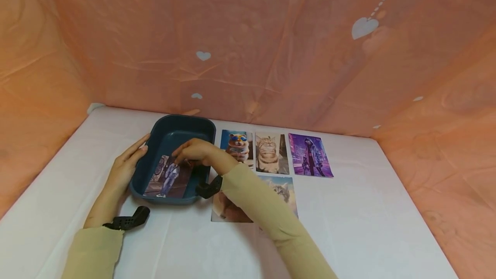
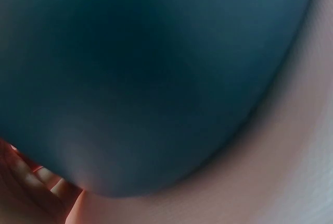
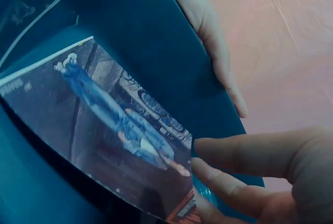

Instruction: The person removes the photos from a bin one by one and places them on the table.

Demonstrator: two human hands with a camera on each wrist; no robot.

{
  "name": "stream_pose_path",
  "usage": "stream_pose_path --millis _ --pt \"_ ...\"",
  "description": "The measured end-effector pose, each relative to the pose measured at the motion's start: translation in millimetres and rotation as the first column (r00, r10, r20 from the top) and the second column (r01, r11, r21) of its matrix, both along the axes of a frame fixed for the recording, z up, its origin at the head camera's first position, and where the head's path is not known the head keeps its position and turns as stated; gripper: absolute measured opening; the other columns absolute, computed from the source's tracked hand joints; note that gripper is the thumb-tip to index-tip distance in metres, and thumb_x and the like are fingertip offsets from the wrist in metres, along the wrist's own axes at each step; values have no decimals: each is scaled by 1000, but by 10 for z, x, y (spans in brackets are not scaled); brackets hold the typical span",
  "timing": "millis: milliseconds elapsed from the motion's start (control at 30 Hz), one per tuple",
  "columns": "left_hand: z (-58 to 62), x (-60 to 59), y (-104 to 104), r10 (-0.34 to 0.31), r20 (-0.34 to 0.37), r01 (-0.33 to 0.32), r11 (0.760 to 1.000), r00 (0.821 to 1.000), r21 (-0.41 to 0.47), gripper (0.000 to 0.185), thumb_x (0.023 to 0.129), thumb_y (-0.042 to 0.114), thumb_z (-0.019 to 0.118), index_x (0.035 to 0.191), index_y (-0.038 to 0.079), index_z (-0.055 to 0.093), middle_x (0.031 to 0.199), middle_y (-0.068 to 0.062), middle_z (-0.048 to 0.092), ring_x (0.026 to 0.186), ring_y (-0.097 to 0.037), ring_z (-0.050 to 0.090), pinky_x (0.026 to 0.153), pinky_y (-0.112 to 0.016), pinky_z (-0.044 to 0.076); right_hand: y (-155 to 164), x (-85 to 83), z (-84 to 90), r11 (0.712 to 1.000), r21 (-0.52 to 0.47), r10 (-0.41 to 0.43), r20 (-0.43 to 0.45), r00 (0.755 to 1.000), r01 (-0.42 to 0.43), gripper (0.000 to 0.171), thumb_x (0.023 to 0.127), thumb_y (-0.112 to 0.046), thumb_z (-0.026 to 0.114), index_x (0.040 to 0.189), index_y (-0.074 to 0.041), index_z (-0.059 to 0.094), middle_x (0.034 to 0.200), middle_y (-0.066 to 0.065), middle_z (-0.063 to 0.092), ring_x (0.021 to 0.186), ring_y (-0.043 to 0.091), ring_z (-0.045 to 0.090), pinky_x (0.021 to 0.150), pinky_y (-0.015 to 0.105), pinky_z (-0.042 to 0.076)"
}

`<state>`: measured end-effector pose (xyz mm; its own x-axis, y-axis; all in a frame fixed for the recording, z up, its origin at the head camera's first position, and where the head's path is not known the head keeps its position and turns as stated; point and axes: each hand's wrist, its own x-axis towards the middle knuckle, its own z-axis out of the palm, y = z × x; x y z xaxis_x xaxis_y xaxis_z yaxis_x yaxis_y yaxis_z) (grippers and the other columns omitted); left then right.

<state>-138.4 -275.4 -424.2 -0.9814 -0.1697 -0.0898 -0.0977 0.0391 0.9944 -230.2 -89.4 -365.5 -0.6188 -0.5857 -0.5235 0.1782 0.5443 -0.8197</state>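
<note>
A dark teal tray (image 1: 182, 125) stands at the left of the table. Inside it lies a photo card (image 3: 125, 114) of a figure in blue denim, with a pale edge showing in the right wrist view. My left hand (image 1: 124, 169) holds the tray's left side, fingers straight along the outer wall. Over the tray, my right hand (image 1: 197, 150) reaches in, its fingertips (image 3: 203, 145) touching the photo card's end. No clear pinch shows. Only the tray's blurred outer wall (image 2: 156, 78) and a few fingers (image 2: 39, 182) appear in the left wrist view.
Right of the tray lie a hamster card (image 1: 237, 145), a cat card (image 1: 268, 162) and a purple card with a hooded figure (image 1: 310, 154). In front, a kitten card (image 1: 284, 190) and a brown card (image 1: 228, 212) are partly covered by my right sleeve (image 1: 267, 210). Orange cloth (image 1: 248, 33) surrounds the white table.
</note>
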Motion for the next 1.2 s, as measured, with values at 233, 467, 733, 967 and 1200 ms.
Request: stream_pose_path --millis 233,467,733,967,1200 --pt "3 -2 -2 -4 5 4 999 1000 -37 56 97 50 47 149 33 33 158 7 23 144 -16 20 117 -52 17 17 34 5 999 -2 40 -40 998 -40 35 90 3 59 123 -5 65 70 2 56 50 11 37 50 23 35" --pt "1 -7 -1 -2 9 3 999 1000 -43 56 97 50 46 149 34 33 158 8 22 146 -16 16 118 -50 15 81 74 76 998 -29 46 -177 983 -52 32 90 6 56 117 -6 70 113 6 65 81 9 56 65 19 45" --pt "6 1 0 10 -3 -10 997 1000 -80 55 98 50 45 149 34 33 157 10 23 144 -13 17 118 -51 14 242 57 118 989 -143 -57 -223 973 26 27 92 2 56 111 -5 72 120 7 66 95 10 60 77 19 48" --pt "-7 24 -14 2 -21 -3 997 1000 -76 53 98 46 48 148 33 34 156 14 25 143 -8 17 120 -40 12 462 112 164 981 -177 -115 -199 973 79 27 96 -4 54 115 -11 71 125 2 64 112 13 58 99 32 46" --pt "-5 51 -34 -24 -5 24 999 1000 32 53 98 43 51 148 36 34 156 18 23 144 -6 13 116 -27 19 751 168 209 974 -198 -153 -225 962 109 26 96 -5 54 114 -13 71 125 -2 62 118 14 55 95 31 48"
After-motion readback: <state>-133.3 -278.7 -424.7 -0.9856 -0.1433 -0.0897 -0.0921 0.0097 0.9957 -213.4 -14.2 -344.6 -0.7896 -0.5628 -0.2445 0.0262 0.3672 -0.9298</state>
